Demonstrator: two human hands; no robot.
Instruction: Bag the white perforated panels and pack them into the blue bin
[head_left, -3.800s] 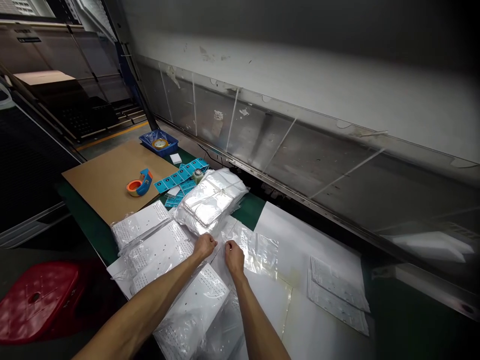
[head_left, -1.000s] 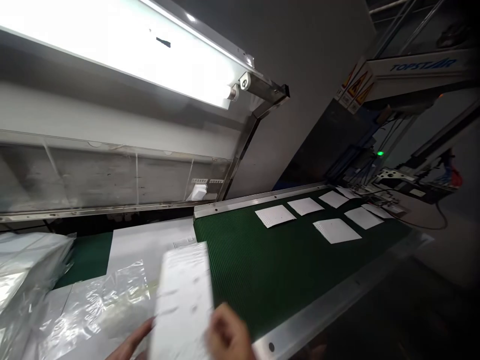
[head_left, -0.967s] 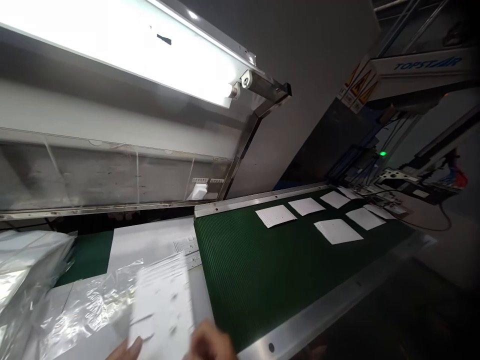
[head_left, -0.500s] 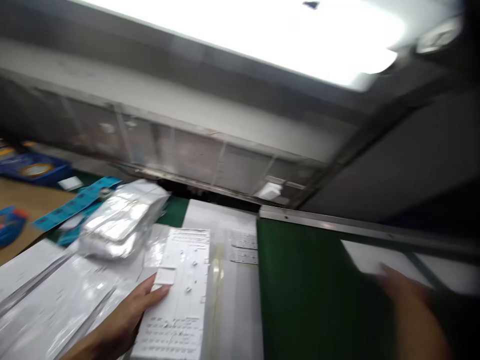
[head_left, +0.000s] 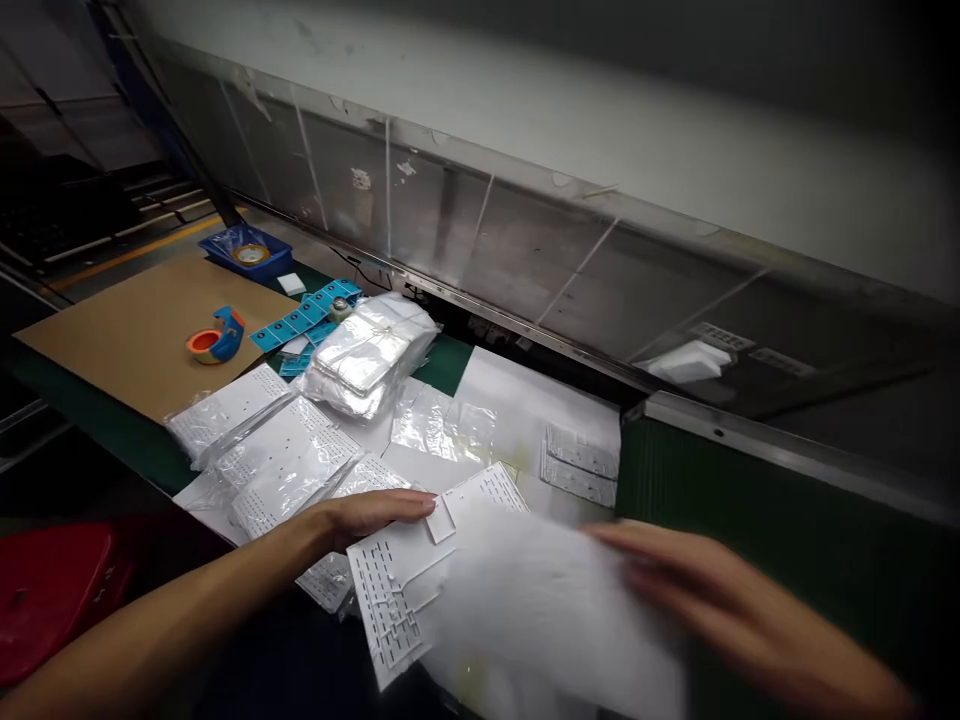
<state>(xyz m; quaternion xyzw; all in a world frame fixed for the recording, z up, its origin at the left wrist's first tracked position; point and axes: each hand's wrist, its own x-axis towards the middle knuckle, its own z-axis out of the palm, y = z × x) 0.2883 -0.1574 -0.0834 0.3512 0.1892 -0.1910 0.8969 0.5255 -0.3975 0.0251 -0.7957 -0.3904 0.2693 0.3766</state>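
My left hand (head_left: 367, 515) lies across the edge of a white perforated sheet (head_left: 397, 590), which hangs tilted over the bench edge. My right hand (head_left: 720, 590) is blurred by motion, its fingers reaching to a blurred white sheet (head_left: 547, 600) that overlaps the perforated one. Behind them lie several plastic-bagged perforated sheets (head_left: 285, 465), a bundle of clear bags (head_left: 367, 350) and crumpled clear film (head_left: 442, 420). Two more perforated sheets (head_left: 581, 465) rest on a white board (head_left: 510, 385).
A green conveyor belt (head_left: 750, 520) with a metal rail runs along the right. Farther left are a cardboard sheet (head_left: 135, 340), an orange-and-blue tape dispenser (head_left: 217, 337), blue label strips (head_left: 304, 318) and a blue tray (head_left: 247, 250). A red stool (head_left: 52, 600) stands at lower left.
My view has swung back from the green conveyor, with its row of laid-out sheets, to the bench. The perforated sheet now lies lower and closer to me, and my right hand has come back from over the belt.
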